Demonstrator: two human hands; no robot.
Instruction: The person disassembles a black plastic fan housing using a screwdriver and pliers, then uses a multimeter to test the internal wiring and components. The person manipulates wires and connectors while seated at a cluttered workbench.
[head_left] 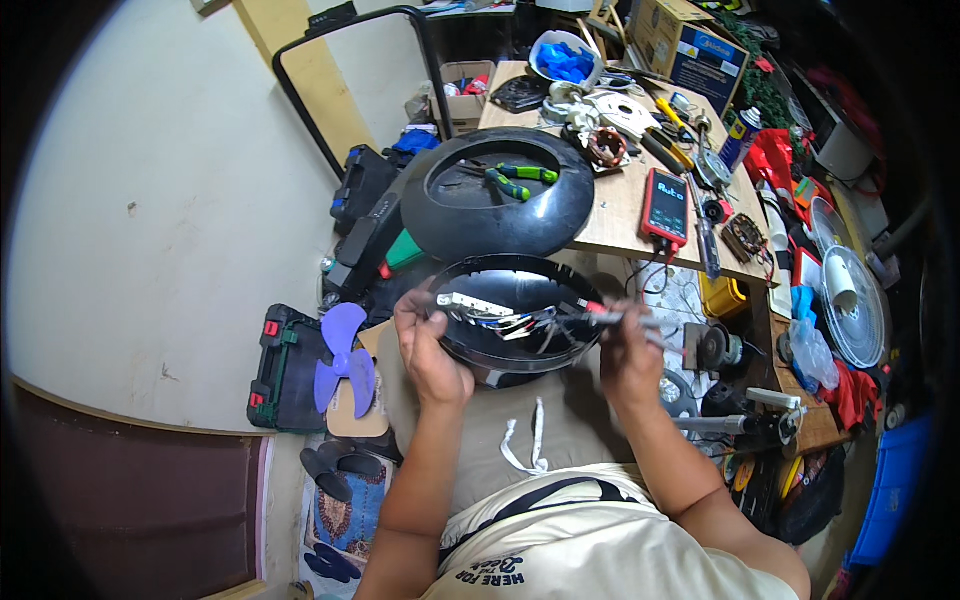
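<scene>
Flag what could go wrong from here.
The slender blurred item in the right hand might snag the loose wires inside the black housing.
The housing may tip if the left hand's grip on its rim slips.
The red meter lies near the table's edge; a knock could send it off.

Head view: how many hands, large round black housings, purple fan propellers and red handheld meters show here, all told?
Hands: 2 (left hand, right hand)
Large round black housings: 2 (held housing, rear housing)
Purple fan propeller: 1
Red handheld meter: 1
Total: 6
</scene>
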